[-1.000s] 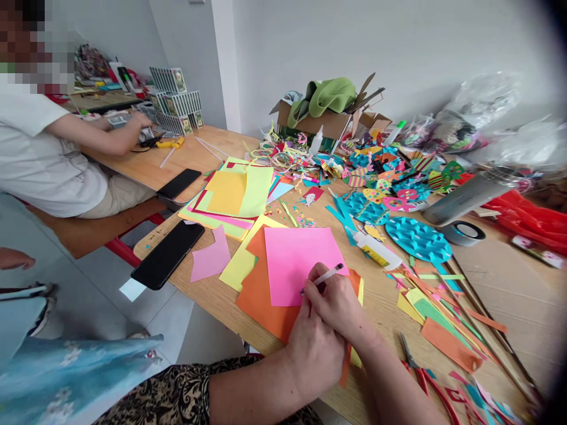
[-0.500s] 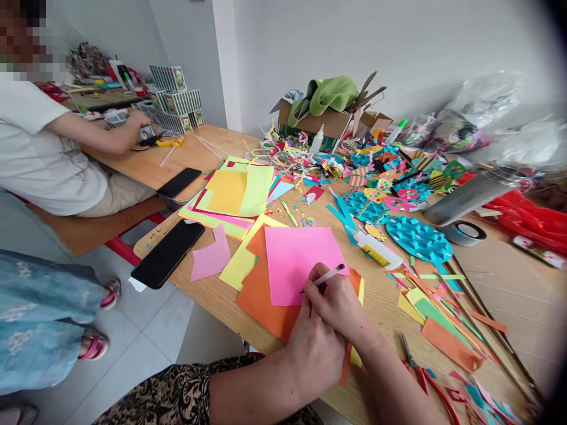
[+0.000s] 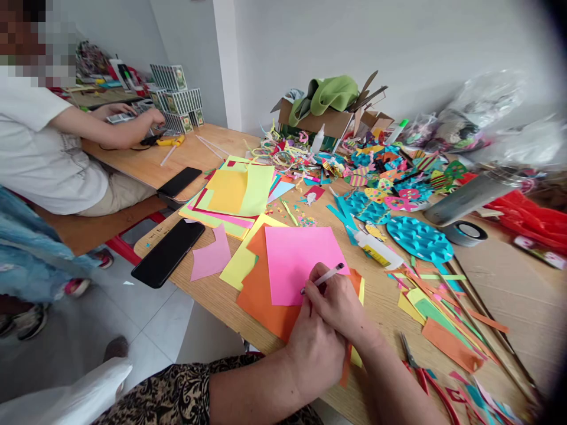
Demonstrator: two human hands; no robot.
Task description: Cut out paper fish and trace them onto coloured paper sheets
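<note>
My right hand [image 3: 336,298] is closed around a white pen [image 3: 326,275] with dark ends, its lower end at the surface of a bright pink sheet of paper [image 3: 301,254]. Just below and partly under it is my left hand [image 3: 316,348], resting near the sheet's lower edge; most of its fingers are hidden by the right hand. Beneath the pink sheet lies orange paper [image 3: 261,301], over yellow paper [image 3: 233,271]. A piece of light pink paper [image 3: 210,260] is to the left.
A black phone [image 3: 168,254] lies at the table's left edge. Red-handled scissors [image 3: 419,369] and paper strips are on the right, with a glue bottle [image 3: 378,251] and blue disc [image 3: 419,239] beyond. Another person [image 3: 57,141] works at the far left.
My hands, the pen and the pink sheet look unmoved. The other person's hands have shifted on the far table. People on the floor at left have moved; a white-clad leg now shows at lower left.
</note>
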